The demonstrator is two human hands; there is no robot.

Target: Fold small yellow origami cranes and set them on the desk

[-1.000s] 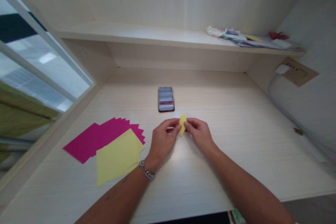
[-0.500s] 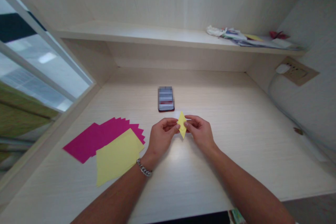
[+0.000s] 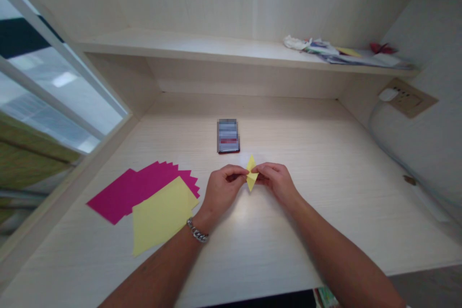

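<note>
folded yellow paper [image 3: 251,182] between left, right hands' [image 3: 277,180] fingertips

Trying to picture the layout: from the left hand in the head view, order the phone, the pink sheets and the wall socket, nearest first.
1. Phone: just beyond the left hand.
2. Pink sheets: on the desk, off to the left.
3. Wall socket: far right, on the wall.

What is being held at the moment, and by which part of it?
The folded yellow paper, held near its middle by the left and right fingers.
</note>
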